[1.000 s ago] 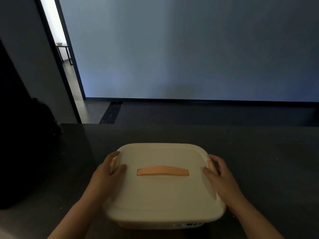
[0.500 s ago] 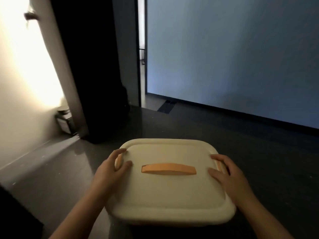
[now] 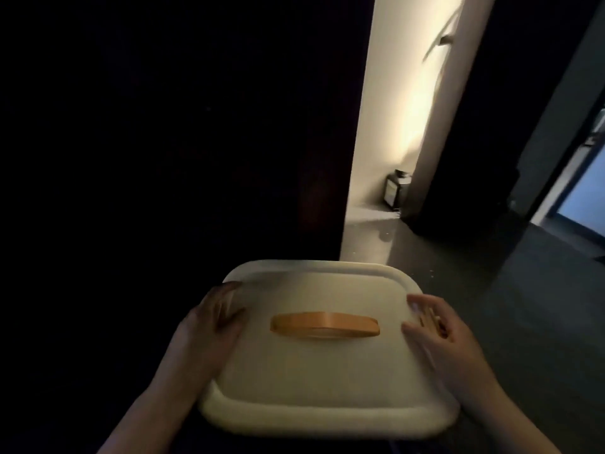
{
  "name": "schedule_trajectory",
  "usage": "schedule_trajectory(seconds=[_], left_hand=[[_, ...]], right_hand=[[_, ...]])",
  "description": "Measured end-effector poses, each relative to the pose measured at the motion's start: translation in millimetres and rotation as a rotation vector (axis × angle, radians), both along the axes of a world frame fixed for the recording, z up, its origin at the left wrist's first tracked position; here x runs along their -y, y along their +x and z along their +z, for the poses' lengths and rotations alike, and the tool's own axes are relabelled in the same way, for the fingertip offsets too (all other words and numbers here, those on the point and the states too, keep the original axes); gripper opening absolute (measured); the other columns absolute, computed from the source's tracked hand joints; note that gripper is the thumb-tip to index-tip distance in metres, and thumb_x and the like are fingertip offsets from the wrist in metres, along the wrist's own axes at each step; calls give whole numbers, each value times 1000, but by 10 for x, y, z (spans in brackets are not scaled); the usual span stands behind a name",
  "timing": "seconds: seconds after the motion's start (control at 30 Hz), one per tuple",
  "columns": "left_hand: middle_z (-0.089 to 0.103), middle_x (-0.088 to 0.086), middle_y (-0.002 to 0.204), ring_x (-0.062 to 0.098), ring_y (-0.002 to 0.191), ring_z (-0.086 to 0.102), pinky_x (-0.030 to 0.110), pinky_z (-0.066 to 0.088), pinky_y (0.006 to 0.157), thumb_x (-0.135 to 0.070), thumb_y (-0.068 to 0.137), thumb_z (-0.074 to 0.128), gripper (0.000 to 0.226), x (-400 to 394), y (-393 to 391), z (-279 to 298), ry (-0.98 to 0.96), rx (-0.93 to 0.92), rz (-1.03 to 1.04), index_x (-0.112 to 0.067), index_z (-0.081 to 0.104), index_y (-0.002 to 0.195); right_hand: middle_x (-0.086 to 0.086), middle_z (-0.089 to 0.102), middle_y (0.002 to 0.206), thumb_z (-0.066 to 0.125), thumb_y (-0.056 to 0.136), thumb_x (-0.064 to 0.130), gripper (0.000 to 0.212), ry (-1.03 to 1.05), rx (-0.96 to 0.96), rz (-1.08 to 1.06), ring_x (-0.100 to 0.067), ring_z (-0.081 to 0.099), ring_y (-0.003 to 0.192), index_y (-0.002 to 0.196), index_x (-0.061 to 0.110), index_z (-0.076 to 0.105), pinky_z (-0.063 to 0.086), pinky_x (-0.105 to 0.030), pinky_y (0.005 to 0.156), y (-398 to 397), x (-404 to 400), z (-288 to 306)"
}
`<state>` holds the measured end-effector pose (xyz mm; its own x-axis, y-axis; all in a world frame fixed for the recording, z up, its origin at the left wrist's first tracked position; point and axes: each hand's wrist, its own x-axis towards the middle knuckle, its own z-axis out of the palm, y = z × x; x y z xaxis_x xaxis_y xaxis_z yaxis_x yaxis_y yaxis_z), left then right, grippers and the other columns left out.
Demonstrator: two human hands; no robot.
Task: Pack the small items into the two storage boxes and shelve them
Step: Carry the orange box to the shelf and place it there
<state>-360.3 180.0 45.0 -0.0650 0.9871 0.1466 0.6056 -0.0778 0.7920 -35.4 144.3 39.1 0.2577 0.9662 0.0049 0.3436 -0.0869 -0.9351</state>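
Note:
A cream storage box [image 3: 324,381] with a closed lid and an orange handle [image 3: 324,325] on top fills the lower middle of the head view. My left hand [image 3: 209,326] grips its left side, thumb on the lid and fingers curled round the left edge. On the opposite side my right hand [image 3: 438,332] grips the box by its orange side latch [image 3: 432,322], thumb on the lid. The box is carried in the air above the dark floor. Its contents are hidden by the lid.
A large black mass [image 3: 163,126] fills the whole left and upper part, too dark to read. A lit cream wall strip [image 3: 402,109] stands ahead, with a small dark lantern-like object [image 3: 396,191] on the floor at its foot. A doorway [image 3: 579,198] shows at right.
The view has swung left: the blue wall has left the frame and the dark mass and lit wall strip now lie ahead. Both hands keep the same hold on the box.

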Motion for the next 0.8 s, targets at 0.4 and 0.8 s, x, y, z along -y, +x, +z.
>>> schedule_trajectory(seconds=[0.4,0.8], left_hand=[[60,-13,83,3,69,60,19,42,49,-53,79,64,38,2153,-2787,-208,-57,78,809,-62,37,105],[64,-2,89,9,72,59,30,45,59,-46,78,70,31,4027,-4921,-156,-11,73,1353,-47,50,102]], right_hand=[[3,62,89,75,79,23,32,21,25,604,-19,63,79,94,40,52,51,-38,69,-3381,-136,-64],[-2,61,98,73,82,17,32,-16,-63,1107,-25,63,84,104,30,54,52,-36,66,-6804,790,-52]])
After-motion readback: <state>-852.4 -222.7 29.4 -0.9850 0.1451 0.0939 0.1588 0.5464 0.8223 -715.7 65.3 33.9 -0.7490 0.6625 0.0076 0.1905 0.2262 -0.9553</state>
